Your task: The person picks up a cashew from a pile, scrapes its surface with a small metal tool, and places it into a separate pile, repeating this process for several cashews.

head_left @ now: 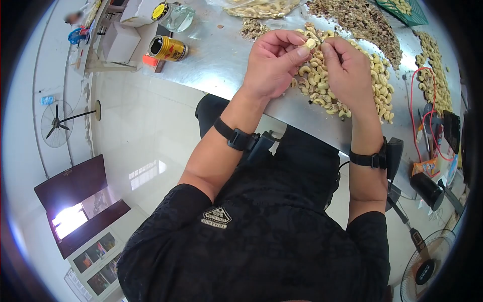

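My left hand (274, 63) is above the metal table, its thumb and fingertips pinching a pale cashew nut (311, 44). Close beside it, my right hand (348, 73) is closed, thumb against the curled fingers. A thin dark sliver shows at its fingertips near the nut; its kind is too small to make out. Under and around both hands spreads a heap of cashew nuts (318, 83), some with brown skin patches. Black straps circle both wrists.
Brown skin scraps (362, 22) lie behind the heap, beside a green basket (410, 12). More cashews (435, 75) lie at right, near a red cord (412, 110). A yellow can (173, 49), glass jar (178, 19) and bag of cashews (261, 7) stand left and back.
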A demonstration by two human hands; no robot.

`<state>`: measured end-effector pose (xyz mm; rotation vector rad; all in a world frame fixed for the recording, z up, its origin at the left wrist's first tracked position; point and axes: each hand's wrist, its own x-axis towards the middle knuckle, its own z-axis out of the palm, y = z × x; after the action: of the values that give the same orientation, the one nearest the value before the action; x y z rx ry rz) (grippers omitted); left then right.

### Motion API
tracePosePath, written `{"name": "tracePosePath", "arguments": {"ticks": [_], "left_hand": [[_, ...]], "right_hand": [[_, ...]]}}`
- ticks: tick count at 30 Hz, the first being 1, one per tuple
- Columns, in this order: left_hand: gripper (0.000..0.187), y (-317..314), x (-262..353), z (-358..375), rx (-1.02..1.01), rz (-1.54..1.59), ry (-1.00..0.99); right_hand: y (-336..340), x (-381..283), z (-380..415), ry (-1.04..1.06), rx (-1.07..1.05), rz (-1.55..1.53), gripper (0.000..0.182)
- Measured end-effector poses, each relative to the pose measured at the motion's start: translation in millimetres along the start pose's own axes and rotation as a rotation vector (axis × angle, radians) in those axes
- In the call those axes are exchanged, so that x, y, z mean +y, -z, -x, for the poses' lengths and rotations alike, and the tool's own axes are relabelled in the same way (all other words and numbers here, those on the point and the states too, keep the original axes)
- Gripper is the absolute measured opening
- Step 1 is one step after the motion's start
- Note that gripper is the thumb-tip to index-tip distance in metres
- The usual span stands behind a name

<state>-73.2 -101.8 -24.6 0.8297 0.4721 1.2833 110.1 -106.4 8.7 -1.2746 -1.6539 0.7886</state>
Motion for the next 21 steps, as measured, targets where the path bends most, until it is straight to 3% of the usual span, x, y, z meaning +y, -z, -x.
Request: {"name": "tracePosePath", "arguments": {"ticks": [2,5,11,21], "left_hand": [[0.018,-4.6,1.6,0.8,-0.012,0.028,-0.010],[0.018,-3.4,3.6,-0.8,-0.016,0.059,-0.028],[0.016,-3.0,2.5,0.5,0.001,0.063,-0.035],[0.014,-8.1,-4.2,2.4,0.024,0.087,-0.028]], "right_hand": [[1.0,1.9,0.5,-0.063,-0.008,-0.083,0.015],[1.1,4.9,2.8,0.041,-0.078,-0.218,0.015],[3.5,-1.8,3.4,0.056,-0.139,-0.181,0.015],[2.0,1.3,1.3,-0.059,0.005,-0.075,0.015]]}}
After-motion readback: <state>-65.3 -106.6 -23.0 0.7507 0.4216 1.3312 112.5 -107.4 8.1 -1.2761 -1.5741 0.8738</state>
